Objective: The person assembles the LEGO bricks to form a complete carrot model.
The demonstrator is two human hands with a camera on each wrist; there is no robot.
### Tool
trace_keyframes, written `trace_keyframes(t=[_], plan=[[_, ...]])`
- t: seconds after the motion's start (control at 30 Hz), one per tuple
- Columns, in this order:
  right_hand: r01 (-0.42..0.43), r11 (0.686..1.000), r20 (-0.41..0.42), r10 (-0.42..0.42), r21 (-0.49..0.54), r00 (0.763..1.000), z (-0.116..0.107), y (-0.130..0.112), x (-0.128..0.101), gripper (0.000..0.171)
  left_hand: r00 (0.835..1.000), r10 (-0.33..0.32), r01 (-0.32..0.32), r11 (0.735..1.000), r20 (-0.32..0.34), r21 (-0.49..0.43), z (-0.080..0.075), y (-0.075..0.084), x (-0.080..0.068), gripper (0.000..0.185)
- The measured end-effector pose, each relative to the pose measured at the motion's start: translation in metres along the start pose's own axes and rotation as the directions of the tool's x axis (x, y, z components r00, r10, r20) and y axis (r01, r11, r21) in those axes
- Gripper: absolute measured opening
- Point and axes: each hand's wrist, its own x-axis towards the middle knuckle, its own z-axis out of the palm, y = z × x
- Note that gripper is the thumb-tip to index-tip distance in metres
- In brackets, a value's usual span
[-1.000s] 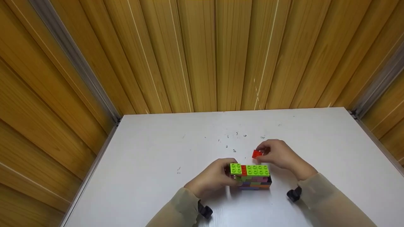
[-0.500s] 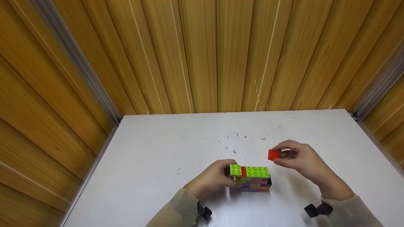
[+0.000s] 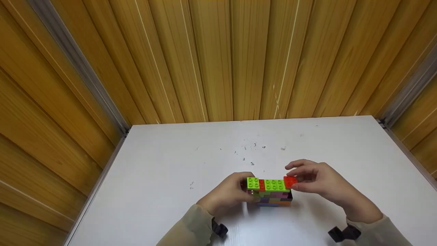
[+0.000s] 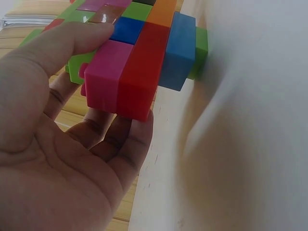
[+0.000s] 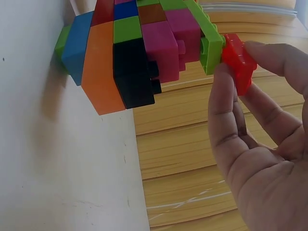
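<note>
Wood-panelled walls enclose the white bench (image 3: 164, 191), where the left hand (image 3: 227, 194) grips the block stack (image 3: 271, 193) while the right hand (image 3: 319, 184), fingers pinching the red brick (image 3: 290, 181), has carried it back onto the stack's right end, ready for pressing.

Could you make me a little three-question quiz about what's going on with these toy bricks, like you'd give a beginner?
1. True or false: the right hand pinches a red brick at the right end of the stack's top.
2. Which hand steadies the stack? A) the left hand B) the right hand C) neither
3. Fill in: the stack stands on a ____ table.

Key
1. True. In the right wrist view thumb and fingers pinch the red brick against the green top layer.
2. A. The left wrist view shows its thumb and fingers round the stack's end.
3. White.
</note>
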Motion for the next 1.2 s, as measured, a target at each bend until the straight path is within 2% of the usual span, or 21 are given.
trace_keyframes(t=[0.27,0.5,0.63,0.87,1.2], plan=[[0.024,0.999,0.053,-0.026,0.032,0.998,0.004,0.001,0.001,0.030,1.000,0.019,-0.019,1.000,-0.001,0.012,-0.001,0.000,0.000,0.031],[-0.095,0.989,0.074,0.087,0.114,0.993,0.010,-0.001,0.002,0.035,0.999,0.032,-0.032,0.999,0.006,0.006,0.000,-0.002,0.001,0.030],[-0.122,0.986,0.063,0.116,0.115,0.991,0.013,0.000,0.002,0.037,1.000,0.031,-0.031,1.000,0.002,0.007,0.001,-0.002,0.000,0.030],[-0.110,0.986,0.072,0.101,0.125,0.992,0.013,0.001,0.002,0.037,1.000,0.026,-0.026,1.000,0.000,-0.005,0.002,-0.002,0.000,0.029],[-0.081,0.973,0.104,0.059,0.217,0.993,0.014,0.004,0.002,0.037,1.000,0.021,-0.021,1.000,0.003,-0.021,0.003,-0.003,0.001,0.030]])
